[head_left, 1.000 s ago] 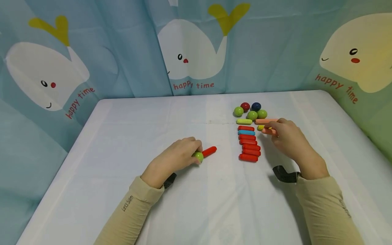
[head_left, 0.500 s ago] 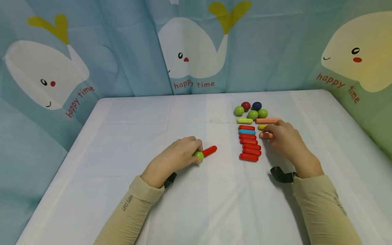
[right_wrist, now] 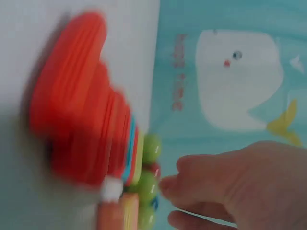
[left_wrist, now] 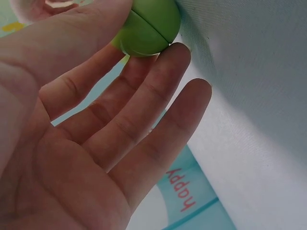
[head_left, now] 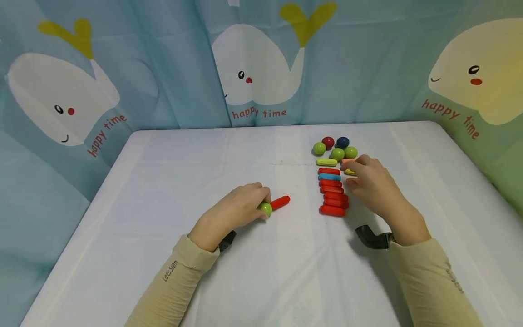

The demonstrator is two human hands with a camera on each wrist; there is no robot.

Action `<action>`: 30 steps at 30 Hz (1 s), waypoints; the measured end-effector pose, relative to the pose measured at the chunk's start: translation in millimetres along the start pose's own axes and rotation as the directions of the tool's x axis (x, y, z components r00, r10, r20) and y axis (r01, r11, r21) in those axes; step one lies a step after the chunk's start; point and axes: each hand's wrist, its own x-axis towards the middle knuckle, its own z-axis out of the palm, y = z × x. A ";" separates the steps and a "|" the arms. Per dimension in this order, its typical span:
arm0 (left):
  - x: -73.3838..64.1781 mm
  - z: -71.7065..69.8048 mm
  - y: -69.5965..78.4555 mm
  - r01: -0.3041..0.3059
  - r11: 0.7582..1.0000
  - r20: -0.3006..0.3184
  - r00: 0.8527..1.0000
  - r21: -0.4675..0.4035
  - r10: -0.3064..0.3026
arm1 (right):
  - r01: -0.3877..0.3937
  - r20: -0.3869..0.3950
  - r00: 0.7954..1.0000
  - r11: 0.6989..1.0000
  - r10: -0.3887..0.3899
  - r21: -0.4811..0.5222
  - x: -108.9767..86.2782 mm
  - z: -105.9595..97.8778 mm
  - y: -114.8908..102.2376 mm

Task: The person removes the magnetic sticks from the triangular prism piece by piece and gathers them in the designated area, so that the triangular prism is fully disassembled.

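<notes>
My left hand [head_left: 237, 208] pinches a green ball [head_left: 266, 209] low over the table. A single red stick [head_left: 280, 202] lies against or just beside that ball. In the left wrist view, a seam line runs across the ball [left_wrist: 151, 26], and thumb and fingers bear on it. My right hand [head_left: 380, 193] hovers over the right-hand column of sticks, thumb apart from the fingers and no object visible between them. Under it show a peach stick [head_left: 347, 161] and a yellow stick [head_left: 349, 172]. A second peach stick [right_wrist: 110, 215], white-tipped, appears in the right wrist view.
Left of my right hand runs a column of red sticks [head_left: 332, 210], with one blue stick [head_left: 329, 176] and a yellow-green stick [head_left: 326, 161] toward its far end. Behind stand green balls [head_left: 319, 148], a red ball [head_left: 328, 142] and a dark blue ball [head_left: 342, 142].
My right hand lowered the short peach stick below the yellow one, let it go and shifted slightly left. My left hand kept still with the green ball.
</notes>
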 end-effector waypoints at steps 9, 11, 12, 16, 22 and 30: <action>0.1 -0.6 1.1 -0.017 1.000 0.028 0.999 -0.006 0.017 | 0.286 0.047 0.955 0.952 -0.292 0.108 1.0 33.3 -65.3; 1.1 -0.4 2.3 -0.031 0.999 0.040 0.999 -0.012 0.031 | 0.323 0.060 0.942 0.939 -0.331 0.117 -1.1 39.2 -73.8; 1.6 -0.3 2.8 -0.040 0.999 0.043 0.998 -0.013 0.040 | 0.332 0.072 0.937 0.935 -0.342 0.123 -2.4 41.6 -76.5; 3.0 0.6 4.9 -0.057 0.998 0.052 0.997 -0.017 0.058 | 0.330 0.150 0.922 0.928 -0.356 0.172 -6.5 48.9 -82.4; 3.1 1.2 5.6 -0.065 0.998 0.048 0.997 -0.019 0.066 | 0.345 0.168 0.912 0.922 -0.374 0.179 -8.8 58.0 -86.6; 3.7 2.1 6.3 -0.048 0.999 0.041 0.998 -0.024 0.049 | 0.342 0.119 0.925 0.927 -0.361 0.156 -11.1 64.6 -91.9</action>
